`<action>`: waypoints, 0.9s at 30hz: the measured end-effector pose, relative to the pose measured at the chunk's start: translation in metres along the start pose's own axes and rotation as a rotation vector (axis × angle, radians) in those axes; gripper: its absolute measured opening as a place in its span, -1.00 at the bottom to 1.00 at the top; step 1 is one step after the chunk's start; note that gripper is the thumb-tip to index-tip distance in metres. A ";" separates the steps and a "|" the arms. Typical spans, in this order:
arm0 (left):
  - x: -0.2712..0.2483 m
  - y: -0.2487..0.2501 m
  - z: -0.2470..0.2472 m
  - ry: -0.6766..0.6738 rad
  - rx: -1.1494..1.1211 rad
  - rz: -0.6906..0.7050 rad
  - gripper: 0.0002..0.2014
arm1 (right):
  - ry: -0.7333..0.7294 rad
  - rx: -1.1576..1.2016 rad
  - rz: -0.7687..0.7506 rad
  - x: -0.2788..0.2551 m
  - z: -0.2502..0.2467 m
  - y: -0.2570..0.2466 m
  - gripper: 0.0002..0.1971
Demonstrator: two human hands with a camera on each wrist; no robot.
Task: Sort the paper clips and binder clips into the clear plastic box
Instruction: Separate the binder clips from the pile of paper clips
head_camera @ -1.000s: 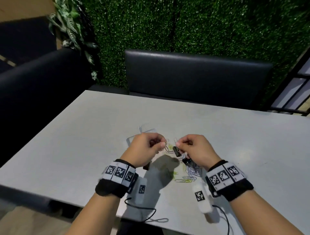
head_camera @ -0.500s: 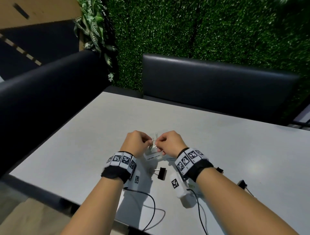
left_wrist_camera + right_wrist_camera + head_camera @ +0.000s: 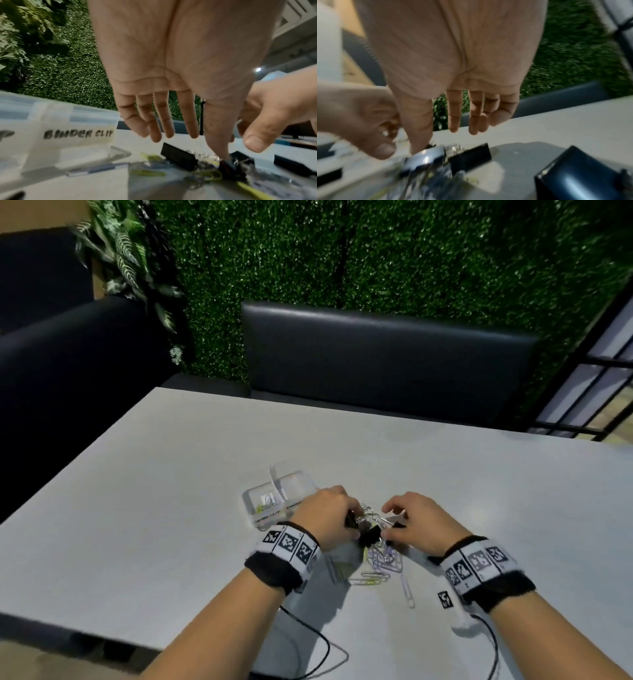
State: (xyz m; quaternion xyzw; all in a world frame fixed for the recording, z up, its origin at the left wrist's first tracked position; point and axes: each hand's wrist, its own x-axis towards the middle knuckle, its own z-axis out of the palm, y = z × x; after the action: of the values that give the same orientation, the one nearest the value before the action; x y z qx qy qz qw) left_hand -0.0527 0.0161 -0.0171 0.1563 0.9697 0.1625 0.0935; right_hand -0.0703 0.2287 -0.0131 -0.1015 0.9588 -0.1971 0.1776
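Two hands meet over a pile of clips on a big pale table [image 3: 171, 508]. At 12 o'clock, past the far edge of the table, stands a dark padded bench [image 3: 376, 354], with a green leafy wall [image 3: 376, 251] behind it.

Both wrists wear black bands with black and white square marks. The left hand [image 3: 325, 515] comes in from 7 o'clock. In its wrist view the fingers [image 3: 154, 121] hang down loose and spread, and the thumb points down onto a black binder clip [image 3: 371, 537] in the pile. Whether it really pinches that clip, I cannot tell. The right hand [image 3: 421, 518] comes in from 5 o'clock. Its fingers [image 3: 453, 115] hang loose and spread too, and its thumb touches down on a shiny metal bit by another black clip. Its grip is too blurry to tell.

One clear plastic box [image 3: 279, 501] sits open at 10 o'clock from the hands, just beside the left hand. A label on its side reads "BINDER CLIP". A few small clips lie in its left part.

Lots of paper clips [image 3: 383, 563], purple, yellow and silver, lie in a loose heap at 6 o'clock from the hands, between the two wrists.
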 end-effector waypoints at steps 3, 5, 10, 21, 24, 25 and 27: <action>0.010 -0.003 0.011 -0.070 0.107 -0.044 -0.54 | 0.005 -0.196 -0.109 -0.001 0.014 -0.010 -0.49; 0.013 -0.006 0.013 -0.059 0.087 -0.057 -0.56 | 0.034 -0.286 -0.111 0.002 0.023 -0.018 -0.48; 0.013 -0.010 0.019 0.006 0.032 -0.069 -0.65 | 0.048 -0.381 -0.040 0.013 0.045 -0.023 -0.58; -0.026 -0.044 -0.020 0.056 -0.398 -0.279 -0.72 | 0.204 -0.015 0.080 0.014 -0.013 -0.007 -0.62; -0.023 -0.045 -0.019 0.095 -0.356 -0.290 -0.76 | 0.162 -0.028 0.191 0.031 -0.020 0.011 -0.62; -0.020 -0.046 -0.017 0.113 -0.345 -0.290 -0.80 | 0.148 -0.038 0.211 0.034 -0.018 0.016 -0.63; -0.013 -0.047 -0.016 0.154 -0.310 -0.286 -0.85 | 0.136 -0.078 0.226 0.040 -0.014 0.022 -0.66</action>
State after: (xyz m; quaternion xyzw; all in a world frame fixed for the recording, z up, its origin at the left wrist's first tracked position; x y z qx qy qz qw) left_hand -0.0570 -0.0347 -0.0168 -0.0119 0.9497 0.3063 0.0643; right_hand -0.1152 0.2429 -0.0218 0.0139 0.9809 -0.1448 0.1290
